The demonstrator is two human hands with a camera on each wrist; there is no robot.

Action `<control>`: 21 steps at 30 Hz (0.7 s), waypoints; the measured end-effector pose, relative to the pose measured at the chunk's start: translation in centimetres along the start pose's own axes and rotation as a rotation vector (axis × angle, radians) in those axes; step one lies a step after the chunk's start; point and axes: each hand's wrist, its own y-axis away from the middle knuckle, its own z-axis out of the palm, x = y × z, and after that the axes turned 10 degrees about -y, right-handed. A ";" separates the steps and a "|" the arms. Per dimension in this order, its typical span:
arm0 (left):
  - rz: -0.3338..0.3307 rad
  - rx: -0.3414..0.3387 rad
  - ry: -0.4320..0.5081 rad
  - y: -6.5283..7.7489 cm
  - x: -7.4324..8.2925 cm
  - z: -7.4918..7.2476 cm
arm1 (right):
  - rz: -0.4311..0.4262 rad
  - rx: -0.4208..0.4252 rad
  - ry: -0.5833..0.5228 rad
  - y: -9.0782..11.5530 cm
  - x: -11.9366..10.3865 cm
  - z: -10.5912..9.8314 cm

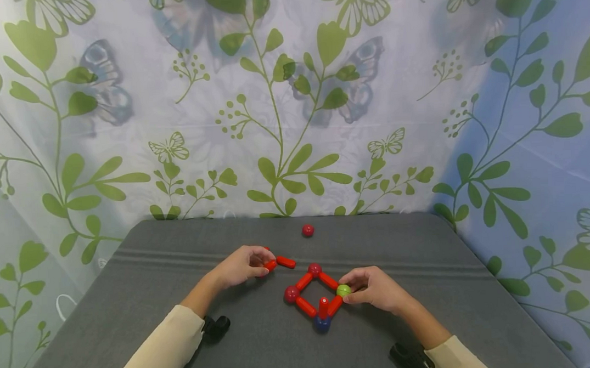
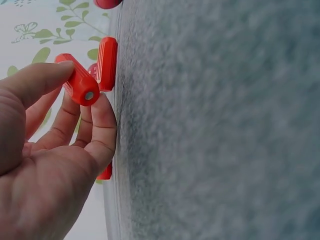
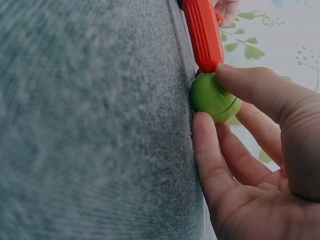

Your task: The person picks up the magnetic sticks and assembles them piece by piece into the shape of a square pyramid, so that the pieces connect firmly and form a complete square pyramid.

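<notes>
While the right hand (image 1: 374, 291) steadies the green ball (image 1: 343, 290), the left hand (image 1: 242, 267) holds a loose rod

Where four red rods and four balls meet in a square on the grey table (image 1: 253, 348), the right hand pinches the green corner between thumb and fingertips, lightly by the look of it. The other corners: two dark red balls, one far (image 1: 314, 269) and one left (image 1: 291, 294), and a blue ball (image 1: 323, 324) nearest the wearer. A short red rod (image 1: 323, 308) stands up from the blue one, pale disc on its free end.

Left hand pinches a tilted red rod (image 2: 79, 82), thumb against fingers, one end disc exposed. Another rod (image 1: 286, 262) lies just beside it; a loose red ball (image 1: 308, 230) sits farther back.

On handling, my judgement: grip the rod by its middle so both discs stay uncovered; lift clear of its neighbour, since the ends look magnetic and may snap together. Steady the green ball without pushing inward, or the square could skew.
</notes>
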 end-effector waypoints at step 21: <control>0.068 0.037 0.162 0.8 1.5 1.9 | 0.001 -0.010 0.003 0.0 0.0 -0.1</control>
